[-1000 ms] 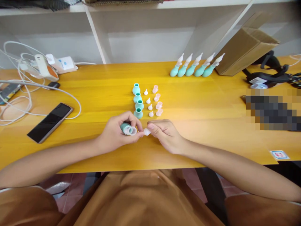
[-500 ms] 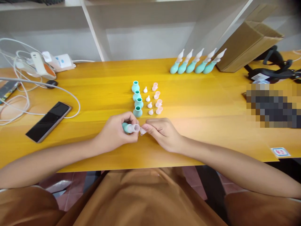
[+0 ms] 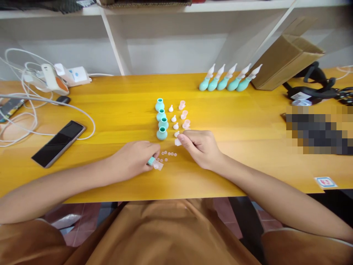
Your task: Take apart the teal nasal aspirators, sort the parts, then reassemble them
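My left hand [image 3: 139,157] is closed around a teal squeeze bulb [image 3: 151,161], most of it hidden by the fingers. A clear tube-like connector [image 3: 158,165] sticks out of the bulb, tilted down to the right near the tabletop. My right hand [image 3: 200,148] pinches a small translucent white tip [image 3: 178,141] between thumb and fingers, just in front of a column of small white funnel-shaped pieces [image 3: 173,119]. Several tiny clear discs [image 3: 169,154] lie between the hands. Beyond them stand several teal bulbs [image 3: 161,133] with open necks and several pinkish clear connectors [image 3: 184,115].
Several teal bulbs with white tips [image 3: 217,83] lean in a row at the back. A cardboard box [image 3: 278,64] and black straps [image 3: 309,86] are at the right. On the left lie a phone [image 3: 59,143], white cables [image 3: 33,121] and chargers [image 3: 74,75].
My right hand has moved right and slightly away with the white tip, apart from the connector. My left hand has turned the bulb and connector downward. The tiny discs now show.
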### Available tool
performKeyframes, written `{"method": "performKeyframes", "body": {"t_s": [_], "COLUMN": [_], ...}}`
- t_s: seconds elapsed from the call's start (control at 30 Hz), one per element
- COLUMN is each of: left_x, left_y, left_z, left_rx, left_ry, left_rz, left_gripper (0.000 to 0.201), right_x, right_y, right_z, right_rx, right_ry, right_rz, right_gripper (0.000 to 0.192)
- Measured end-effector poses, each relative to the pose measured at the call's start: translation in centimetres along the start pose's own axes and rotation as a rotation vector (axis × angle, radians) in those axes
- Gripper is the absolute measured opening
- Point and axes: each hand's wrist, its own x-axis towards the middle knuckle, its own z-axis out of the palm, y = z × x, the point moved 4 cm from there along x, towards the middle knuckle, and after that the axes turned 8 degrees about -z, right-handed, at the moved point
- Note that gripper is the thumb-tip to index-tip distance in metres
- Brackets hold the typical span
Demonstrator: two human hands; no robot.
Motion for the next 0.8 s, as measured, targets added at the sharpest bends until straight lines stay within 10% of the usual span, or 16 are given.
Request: {"method": "performKeyframes", "body": {"t_s": [0.2, 0.4, 0.6, 0.8], "left_x": [0.2, 0.5, 1.6, 3.2], "left_y": [-0.4, -0.9, -2.8, -5.5], "left_z": [-0.3, -0.2, -1.5, -2.1], "left_rx": [-0.114, -0.219, -0.521, -0.726], "left_ry": [-0.039, -0.059, -0.033, 0.109], "left_rz": [-0.028, -0.077, -0.172, -0.273], "left_gripper": [0.014, 0.012, 0.020, 0.033], "right_x": [1.8, 11.2, 17.5, 17.8], "right_y": [-0.1, 7.0, 14.5, 16.5], "right_z": [-2.3, -5.2, -1.3, 1.3], "right_rx": [-0.171, -0.667, -0.899, -0.846], "right_ry": [0.028, -0.293, -0.762, -0.839], "right_rz": [-0.058, 0.149, 0.489, 0.544], "right_gripper": [0.056, 0.063, 0.056, 0.060]}}
